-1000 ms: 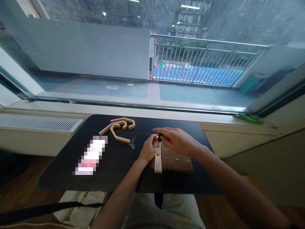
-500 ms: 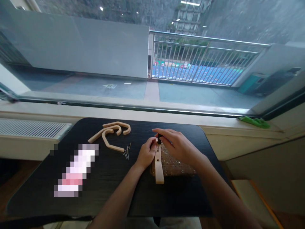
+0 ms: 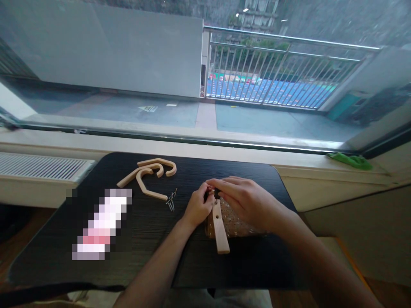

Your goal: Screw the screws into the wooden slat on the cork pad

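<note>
The flat pale-wood bar [image 3: 220, 229] has swung right on the brown speckled block [image 3: 239, 227]; steady your left hand [image 3: 197, 205] pinching it, your right hand's [image 3: 248, 196] grip being unclear.

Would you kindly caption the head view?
Left hand and right hand at one end of a wooden strip, curved pieces nearby.

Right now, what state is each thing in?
Brown speckled rectangular block: resting on black rectangular table, partly covered
Pale drilled wooden strip: over block, near end projecting past it
Left bare hand: fingers curled at strip's far end, grip hidden
Right bare hand: fingers bent at same end, grip hidden
Three pale curved wooden hooks: loose, bunched
Thin silver metal screws: loose, clustered
Bright green cloth: crumpled
</note>
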The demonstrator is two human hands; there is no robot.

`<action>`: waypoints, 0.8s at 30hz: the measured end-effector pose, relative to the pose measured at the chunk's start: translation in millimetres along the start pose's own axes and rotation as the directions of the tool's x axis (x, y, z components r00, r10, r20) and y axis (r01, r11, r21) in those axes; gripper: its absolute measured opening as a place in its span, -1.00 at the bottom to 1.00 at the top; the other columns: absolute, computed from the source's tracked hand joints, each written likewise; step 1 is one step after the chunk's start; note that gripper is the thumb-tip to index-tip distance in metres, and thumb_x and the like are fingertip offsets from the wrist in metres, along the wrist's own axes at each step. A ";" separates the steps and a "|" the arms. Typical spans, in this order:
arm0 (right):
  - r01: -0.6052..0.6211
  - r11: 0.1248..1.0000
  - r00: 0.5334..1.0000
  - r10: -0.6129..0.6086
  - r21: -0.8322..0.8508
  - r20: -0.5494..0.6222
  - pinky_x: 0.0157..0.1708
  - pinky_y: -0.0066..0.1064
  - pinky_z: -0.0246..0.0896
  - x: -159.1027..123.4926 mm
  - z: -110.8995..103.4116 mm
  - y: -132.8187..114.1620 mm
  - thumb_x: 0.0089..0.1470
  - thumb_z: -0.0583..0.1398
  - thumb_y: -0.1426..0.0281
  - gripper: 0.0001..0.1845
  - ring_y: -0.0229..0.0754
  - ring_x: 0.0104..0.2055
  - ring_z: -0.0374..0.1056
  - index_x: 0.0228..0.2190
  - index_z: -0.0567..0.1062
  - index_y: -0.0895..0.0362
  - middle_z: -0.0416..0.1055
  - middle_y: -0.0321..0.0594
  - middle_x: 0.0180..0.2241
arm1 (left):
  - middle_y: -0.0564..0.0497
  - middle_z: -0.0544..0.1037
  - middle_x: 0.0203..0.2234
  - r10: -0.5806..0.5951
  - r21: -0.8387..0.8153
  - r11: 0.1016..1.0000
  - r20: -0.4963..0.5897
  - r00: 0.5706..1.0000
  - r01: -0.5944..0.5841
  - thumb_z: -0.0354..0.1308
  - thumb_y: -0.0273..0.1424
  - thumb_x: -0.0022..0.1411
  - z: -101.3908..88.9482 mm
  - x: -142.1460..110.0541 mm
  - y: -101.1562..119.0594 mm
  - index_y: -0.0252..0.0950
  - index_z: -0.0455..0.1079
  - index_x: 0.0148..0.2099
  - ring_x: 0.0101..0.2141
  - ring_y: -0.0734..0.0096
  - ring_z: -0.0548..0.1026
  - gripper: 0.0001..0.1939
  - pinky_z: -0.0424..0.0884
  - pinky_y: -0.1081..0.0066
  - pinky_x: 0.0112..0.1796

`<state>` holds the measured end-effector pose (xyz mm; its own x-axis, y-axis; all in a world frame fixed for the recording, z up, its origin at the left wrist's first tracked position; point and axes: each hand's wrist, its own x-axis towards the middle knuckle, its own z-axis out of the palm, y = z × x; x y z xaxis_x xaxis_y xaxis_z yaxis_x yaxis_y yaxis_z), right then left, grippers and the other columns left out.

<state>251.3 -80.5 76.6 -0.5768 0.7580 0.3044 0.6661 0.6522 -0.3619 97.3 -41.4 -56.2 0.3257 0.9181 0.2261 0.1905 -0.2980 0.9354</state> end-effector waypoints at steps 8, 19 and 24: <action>-0.041 0.997 0.992 0.048 -0.067 0.114 -0.23 -0.35 0.41 -12.7 -12.0 -16.8 0.16 0.11 0.61 -0.60 -0.13 -0.16 0.50 0.02 0.45 0.17 0.55 -0.06 -0.12 | 0.03 0.53 -0.43 0.031 0.039 0.999 0.097 0.995 -0.035 0.05 -0.56 0.12 0.9 -5.6 6.2 -0.29 0.39 -0.22 -0.35 0.33 0.51 -0.82 0.40 0.39 -0.26; 0.012 0.998 0.995 -0.005 -0.067 0.097 -0.21 -0.35 0.41 -25.1 -20.4 -22.5 0.17 0.10 0.62 -0.61 -0.14 -0.17 0.51 0.01 0.44 0.18 0.55 -0.05 -0.10 | -0.03 0.59 -0.30 0.054 -0.003 0.999 0.229 0.972 -0.054 0.07 -0.56 0.12 4.1 -7.6 12.0 -0.31 0.44 -0.15 -0.23 0.27 0.54 -0.76 0.41 0.34 -0.16; 0.007 0.994 0.996 0.003 -0.107 0.094 -0.29 -0.36 0.39 -26.9 -18.7 -19.0 0.19 0.10 0.61 -0.64 -0.16 -0.25 0.51 0.01 0.44 0.19 0.57 -0.06 -0.16 | 0.01 0.56 -0.37 0.052 0.024 0.998 0.231 0.971 -0.059 0.08 -0.53 0.15 1.4 -7.5 13.7 -0.31 0.44 -0.21 -0.28 0.30 0.52 -0.83 0.40 0.36 -0.20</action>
<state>263.0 -113.2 91.7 -0.6167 0.7560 0.2196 0.7086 0.6546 -0.2636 98.7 -52.7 -45.5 0.5405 0.8159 0.2052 0.1931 -0.3576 0.9137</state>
